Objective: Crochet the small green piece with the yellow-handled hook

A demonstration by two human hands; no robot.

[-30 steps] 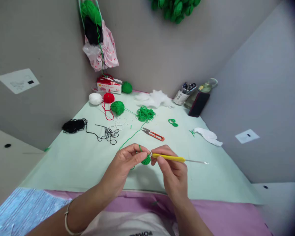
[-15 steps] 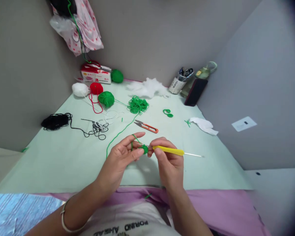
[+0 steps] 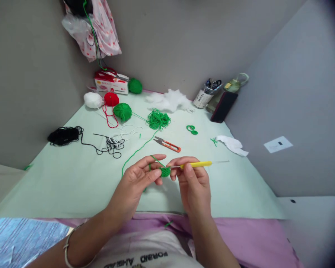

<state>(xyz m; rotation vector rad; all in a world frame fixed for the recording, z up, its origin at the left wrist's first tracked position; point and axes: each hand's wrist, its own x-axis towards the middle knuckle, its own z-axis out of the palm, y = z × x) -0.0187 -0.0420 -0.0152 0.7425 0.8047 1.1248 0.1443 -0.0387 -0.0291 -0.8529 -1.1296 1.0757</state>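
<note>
Crochet piece, small, round, green yarn (image 3: 165,171): sits between the two hands, over the pale green table surface (image 3: 72,178), near the middle of its near edge.

Left hand (image 3: 141,178): thumb and middle fingers closed in a pinch on the piece's left side. Forefinger is stretched out, with the thin green yarn strand (image 3: 136,150) looped over it. It touches the piece directly, so it is the nearer hand.

Right hand (image 3: 192,182): fingers curled shut around the yellow-handled metal crochet hook (image 3: 197,164), held from above. It reaches the piece only through the hook.

Key relation: hook's long axis runs left-right, almost level, roughly parallel to the near edge. Its left end meets the piece's right side and its bare metal end pokes out past the hand toward the right edge. Can't tell whether the tip is inside a stitch, too small.

Strand runs from the forefinger away toward the far edge, ending at the loose tangle of green yarn (image 3: 158,120).

Outward:
- orange thread snips (image 3: 167,144) lie flat just beyond the hands, between them and the tangle
- green yarn ball (image 3: 122,111) toward the far-left corner
- black yarn heap (image 3: 63,135) by the left edge
- crumpled white cloth (image 3: 232,144) by the right edge
</note>
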